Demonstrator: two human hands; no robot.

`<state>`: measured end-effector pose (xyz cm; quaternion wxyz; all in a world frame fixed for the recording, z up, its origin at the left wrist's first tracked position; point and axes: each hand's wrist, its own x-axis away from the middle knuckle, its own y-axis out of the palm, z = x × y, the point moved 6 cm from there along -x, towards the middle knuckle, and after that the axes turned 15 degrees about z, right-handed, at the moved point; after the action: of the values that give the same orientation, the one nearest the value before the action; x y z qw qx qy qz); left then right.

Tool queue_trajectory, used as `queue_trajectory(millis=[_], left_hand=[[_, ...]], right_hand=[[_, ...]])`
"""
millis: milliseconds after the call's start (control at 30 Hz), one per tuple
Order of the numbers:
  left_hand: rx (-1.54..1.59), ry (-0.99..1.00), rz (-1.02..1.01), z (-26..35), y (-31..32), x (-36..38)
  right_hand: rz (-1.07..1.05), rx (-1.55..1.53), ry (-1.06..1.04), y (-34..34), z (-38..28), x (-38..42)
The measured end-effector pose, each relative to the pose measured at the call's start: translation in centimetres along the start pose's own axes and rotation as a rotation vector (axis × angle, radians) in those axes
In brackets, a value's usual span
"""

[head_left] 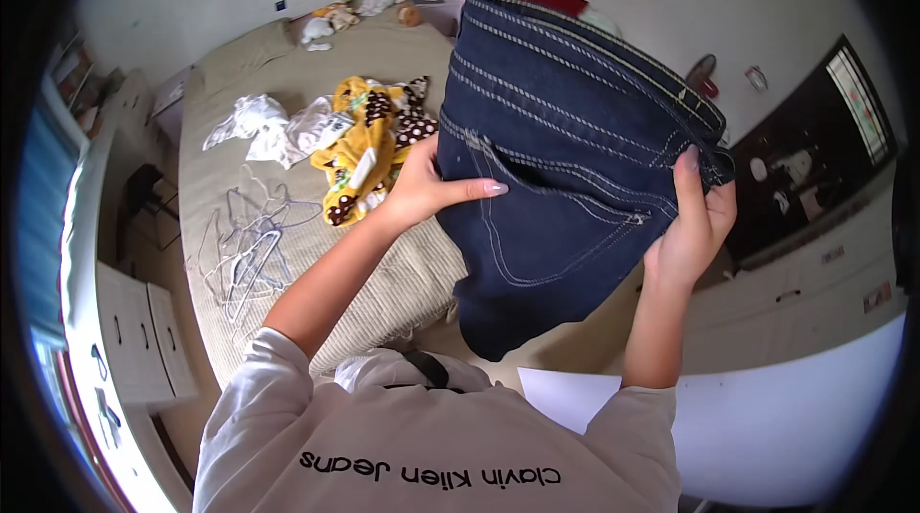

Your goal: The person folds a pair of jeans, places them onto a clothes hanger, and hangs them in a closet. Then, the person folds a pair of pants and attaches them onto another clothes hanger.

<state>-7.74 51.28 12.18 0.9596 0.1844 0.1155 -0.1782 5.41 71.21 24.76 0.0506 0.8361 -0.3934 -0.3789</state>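
A dark blue pair of jeans (565, 226) with pale stitching hangs in front of me, its waistband at the top and a back pocket facing me. My left hand (426, 182) grips its left side, thumb lying across the cloth beside the pocket. At the right side, my right hand (695, 216) pinches the denim just under the waistband, thumb on the front. Both hands are closed on the cloth, the fingers partly hidden behind it. The lower part of the jeans droops in folds past the bed's edge.
On the beige bed (383, 273) lie a yellow patterned cloth (359, 149), crumpled white clothes (264, 125) and a tangle of wire hangers (254, 250). Soft toys (331, 20) sit at the far end. White cabinets (139, 336) stand at the left, a white surface (747, 427) at the lower right.
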Motion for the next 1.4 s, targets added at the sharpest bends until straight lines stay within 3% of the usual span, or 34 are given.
queue_trajectory(millis=[100,200,433,467,567,667,700,767,933,1067,1400], left_hand=[[-0.030,0.077,0.020,2.0,-1.8,2.0],[-0.108,-0.048,-0.002,2.5,-3.4,4.2],[0.134,-0.173,0.304,1.3,-10.0,9.2],[0.146,-0.111,0.351,1.1,-11.2,10.1],[0.155,-0.172,0.507,-0.3,-15.1,13.4],[0.197,-0.182,0.711,-2.3,-19.5,16.6],[0.206,-0.194,0.776,-2.7,-21.0,17.7],[0.246,-0.276,0.834,-3.7,-23.6,20.1],[0.243,-0.424,0.980,-7.1,-30.0,25.3],[0.137,-0.481,0.965,-10.0,-34.0,27.7],[0.129,-0.627,0.757,-14.3,-43.5,29.9]], right_hand=[[-0.074,-0.022,0.119,0.8,2.3,-0.4],[-0.147,-0.055,0.224,2.6,4.9,0.4],[-0.499,-0.171,0.457,9.5,13.2,5.3],[-0.554,-0.184,0.504,10.8,14.6,6.5],[-0.730,-0.280,0.692,14.2,19.4,11.9],[-0.974,-0.015,0.960,13.4,28.0,21.0],[-1.015,-0.072,0.933,13.9,29.3,24.1],[-1.051,-0.103,1.199,14.5,30.1,29.0],[-1.064,-0.042,1.092,17.9,29.9,34.5],[-1.123,0.066,1.014,19.1,30.9,36.8],[-1.039,0.215,1.304,18.1,35.7,45.1]])
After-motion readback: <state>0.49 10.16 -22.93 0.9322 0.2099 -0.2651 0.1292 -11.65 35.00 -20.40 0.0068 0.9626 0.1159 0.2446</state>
